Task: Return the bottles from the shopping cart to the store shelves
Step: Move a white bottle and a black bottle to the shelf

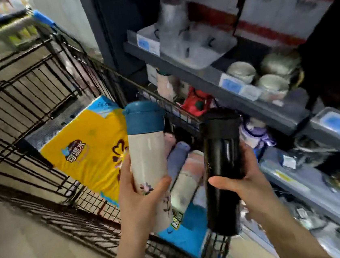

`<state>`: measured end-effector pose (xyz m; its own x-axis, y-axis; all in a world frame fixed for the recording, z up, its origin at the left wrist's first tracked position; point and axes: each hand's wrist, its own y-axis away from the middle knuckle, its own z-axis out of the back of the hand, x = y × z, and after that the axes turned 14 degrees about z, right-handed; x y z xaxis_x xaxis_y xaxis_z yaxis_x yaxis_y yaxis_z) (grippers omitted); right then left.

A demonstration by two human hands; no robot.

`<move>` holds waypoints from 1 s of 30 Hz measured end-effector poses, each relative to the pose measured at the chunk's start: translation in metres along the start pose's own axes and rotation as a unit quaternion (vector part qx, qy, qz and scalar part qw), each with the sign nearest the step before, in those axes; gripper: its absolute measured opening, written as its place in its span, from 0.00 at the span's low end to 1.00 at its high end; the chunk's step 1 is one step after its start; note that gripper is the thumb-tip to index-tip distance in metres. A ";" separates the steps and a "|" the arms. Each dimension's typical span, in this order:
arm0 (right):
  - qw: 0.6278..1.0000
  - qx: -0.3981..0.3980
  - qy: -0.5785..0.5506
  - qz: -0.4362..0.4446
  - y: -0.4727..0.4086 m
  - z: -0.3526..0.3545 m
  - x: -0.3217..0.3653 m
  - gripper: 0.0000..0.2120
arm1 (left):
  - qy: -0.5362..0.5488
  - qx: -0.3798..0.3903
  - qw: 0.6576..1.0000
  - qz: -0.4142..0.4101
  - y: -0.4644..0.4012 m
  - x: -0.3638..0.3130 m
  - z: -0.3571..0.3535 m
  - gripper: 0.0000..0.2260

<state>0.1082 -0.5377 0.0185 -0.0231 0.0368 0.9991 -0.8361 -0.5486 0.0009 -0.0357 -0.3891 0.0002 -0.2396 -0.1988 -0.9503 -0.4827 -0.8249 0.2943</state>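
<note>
Both hands raised over the cart, one bottle each. Left hand (139, 192) grips the cream bottle (149, 169) low on its body, fingers curled round the far side, thumb across the front by a small flower print. Bottle upright, blue cap (143, 116) on top. Right hand (248, 185) grips the black bottle (222, 169) around the middle, thumb wrapped across the front, fingers behind; how far those fingers close cannot be seen. Black bottle upright with a slight tilt, lid on, its base hanging below the hand. The two bottles sit side by side, near each other, not touching.

Below and between them, inside the black wire shopping cart (35, 106), more bottles (181, 163) lie on their sides in pastel pink, lavender and cream; count unclear, blurry. A yellow package (82, 151) with blue edges and printed characters lies flat on the cart floor, to the left of those bottles. A blue pack (189, 234) shows under the held bottles.

Right of the cart, grey store shelves (268, 105) with blue price tags (231, 85) on the front edges. Middle shelf has metal cups (242, 71) and clear glass mugs (188, 35) on a tray. Lower level shows a red item (196, 102) and purple-patterned goods, blurred. Red and white boxes (282, 3) on top.
</note>
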 end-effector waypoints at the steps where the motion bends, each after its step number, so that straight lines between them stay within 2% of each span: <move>1: 1.000 -0.008 0.001 0.005 0.011 0.020 0.004 0.48 | -0.005 -0.001 1.000 -0.007 0.016 0.000 -0.015 0.39; 2: 1.000 -0.019 0.003 0.013 0.022 0.041 0.010 0.48 | -0.006 -0.002 1.000 -0.014 0.031 0.000 -0.030 0.39; 6: 0.997 -0.057 0.015 0.044 0.068 0.133 0.028 0.37 | -0.025 0.019 0.999 -0.044 0.098 -0.006 -0.091 0.39; 11: 0.987 -0.132 0.031 0.087 0.107 0.231 0.045 0.39 | -0.069 0.048 0.993 -0.078 0.155 -0.005 -0.161 0.42; 13: 0.984 -0.141 0.025 0.109 0.120 0.262 0.054 0.42 | -0.071 0.055 0.991 -0.095 0.173 -0.012 -0.187 0.40; 15: 0.980 -0.155 0.019 0.120 0.131 0.288 0.061 0.44 | -0.051 0.060 0.989 -0.126 0.190 -0.022 -0.210 0.39; 17: 0.975 -0.182 0.003 0.125 0.140 0.311 0.064 0.40 | -0.042 0.074 0.984 -0.158 0.203 -0.029 -0.230 0.39; 20: 0.967 -0.221 -0.040 0.116 0.144 0.332 0.068 0.38 | -0.017 0.081 0.983 -0.164 0.218 -0.036 -0.250 0.43; 24: 0.957 -0.246 -0.101 0.116 0.132 0.347 0.077 0.39 | -0.003 0.093 0.983 -0.156 0.232 -0.041 -0.267 0.42; 27: 0.930 -0.301 -0.176 0.117 0.106 0.348 0.088 0.37 | 0.010 0.086 0.983 -0.160 0.230 -0.038 -0.267 0.40; 30: 0.863 -0.404 -0.279 0.116 0.070 0.352 0.098 0.37 | 0.015 0.090 0.982 -0.164 0.232 -0.039 -0.260 0.41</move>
<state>0.2402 -0.8664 0.1317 -0.1615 -0.5280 0.8337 -0.9590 0.2832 -0.0064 0.0811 -0.7100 0.0792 -0.0225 0.0453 -0.9987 -0.6716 -0.7407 -0.0184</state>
